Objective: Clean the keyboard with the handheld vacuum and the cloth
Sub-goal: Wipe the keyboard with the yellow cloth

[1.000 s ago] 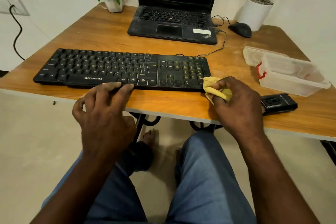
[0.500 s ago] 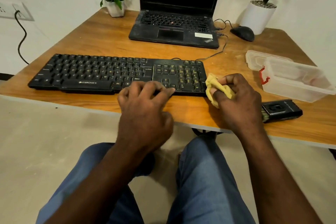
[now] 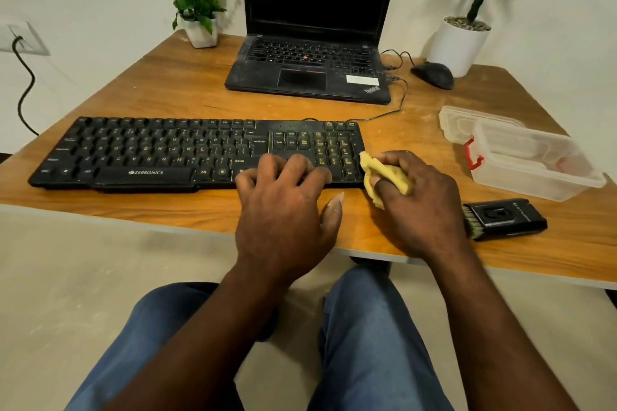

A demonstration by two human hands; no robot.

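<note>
1. Where my view begins, nearest me, the left hand lies over the near edge of the keyboard. Its fingers are spread and slightly bent, the tips rest on the keys toward the right end, and it grips nothing.
2. At the keyboard's right end, the right hand has its fingers curled round a bunched yellow cloth. The cloth touches the keyboard's right corner.
3. Right of the keyboard, just past the right hand, I note the black handheld vacuum lying flat on the table.
4. Further right of the keyboard stands a clear plastic box.
5. Beyond the keyboard are an open laptop with a dark screen and a mouse to its right.
</note>
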